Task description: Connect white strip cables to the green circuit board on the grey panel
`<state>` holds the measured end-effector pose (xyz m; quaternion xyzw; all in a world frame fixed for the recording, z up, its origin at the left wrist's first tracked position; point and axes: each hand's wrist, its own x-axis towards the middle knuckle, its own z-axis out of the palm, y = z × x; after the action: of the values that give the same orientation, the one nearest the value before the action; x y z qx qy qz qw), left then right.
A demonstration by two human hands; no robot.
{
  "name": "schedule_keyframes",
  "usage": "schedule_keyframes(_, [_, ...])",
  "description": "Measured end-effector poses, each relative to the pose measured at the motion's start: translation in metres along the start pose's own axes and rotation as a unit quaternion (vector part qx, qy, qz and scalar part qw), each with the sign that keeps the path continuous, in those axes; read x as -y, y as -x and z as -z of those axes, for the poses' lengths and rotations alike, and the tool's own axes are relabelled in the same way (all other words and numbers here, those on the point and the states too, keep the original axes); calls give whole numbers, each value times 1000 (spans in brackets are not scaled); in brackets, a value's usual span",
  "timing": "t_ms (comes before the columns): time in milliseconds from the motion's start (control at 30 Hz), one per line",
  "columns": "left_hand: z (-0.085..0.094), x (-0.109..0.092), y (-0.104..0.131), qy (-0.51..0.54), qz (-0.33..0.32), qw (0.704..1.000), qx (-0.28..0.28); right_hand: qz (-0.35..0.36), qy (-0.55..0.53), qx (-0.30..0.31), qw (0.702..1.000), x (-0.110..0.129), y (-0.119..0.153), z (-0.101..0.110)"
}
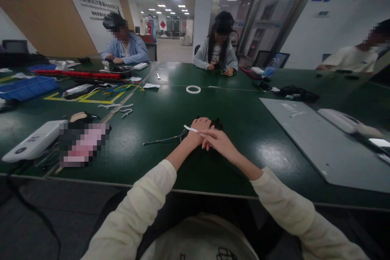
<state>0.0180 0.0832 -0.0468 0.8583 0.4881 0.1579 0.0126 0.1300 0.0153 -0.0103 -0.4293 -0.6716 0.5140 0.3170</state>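
Near the middle of the green table, my left hand [198, 132] rests over a dark object [217, 124] that it mostly hides. My right hand [217, 140] crosses over it from the right, its fingers pinching a narrow white strip [191, 129]. The strip lies across the back of my left hand and sticks out to the left. A thin dark cable [163, 141] runs leftward on the table from under my left hand. What my left fingers hold, if anything, is hidden.
A white roll [193, 89] lies beyond my hands. At left are a white power bank [35, 140], a blurred pink item [83, 146] and a blue tray [29, 88]. A grey board [323, 142] lies at right. Three people sit across the table.
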Motion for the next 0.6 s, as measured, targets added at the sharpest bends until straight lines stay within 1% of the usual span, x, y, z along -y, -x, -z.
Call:
schedule_keyframes(133, [3, -3, 2, -13, -9, 1000, -1, -11, 36, 26, 999, 1, 3, 2])
schedule_keyframes(233, [4, -3, 4, -7, -7, 1000, -6, -37, 48, 63, 996, 7, 7, 5])
schedule_keyframes(267, [3, -3, 4, -3, -4, 1000, -9, -51, 51, 84, 994, 10, 8, 7])
schedule_keyframes(333, [2, -2, 4, 1, -7, 1000, -18, -89, 48, 141, 985, 15, 12, 19])
schedule_keyframes(367, [1, -2, 4, 1, -11, 1000, -26, -108, 41, 167, 979, 17, 13, 29])
schedule_keyframes(400, [1, -2, 4, 1, -15, 999, -34, -126, 30, 183, 975, 17, 14, 43])
schedule_keyframes(433, [1, -2, 5, -1, -18, 999, -41, -141, 17, 182, 973, 17, 14, 60])
schedule_keyframes(467, [0, -3, 5, -1, -17, 999, -46, -149, 1, 156, 976, 15, 14, 81])
schedule_keyframes(500, [0, -3, 5, -2, -14, 999, -49, -158, -15, 113, 981, 11, 14, 106])
schedule_keyframes(533, [0, -3, 6, -1, -10, 999, -49, -161, -31, 47, 985, 5, 13, 133])
schedule_keyframes(567, [0, -3, 6, -1, -7, 999, -50, -157, -41, -31, 986, -1, 13, 161])
schedule_keyframes(600, [0, -4, 6, 0, -5, 999, -51, -149, -40, -117, 981, -9, 14, 190])
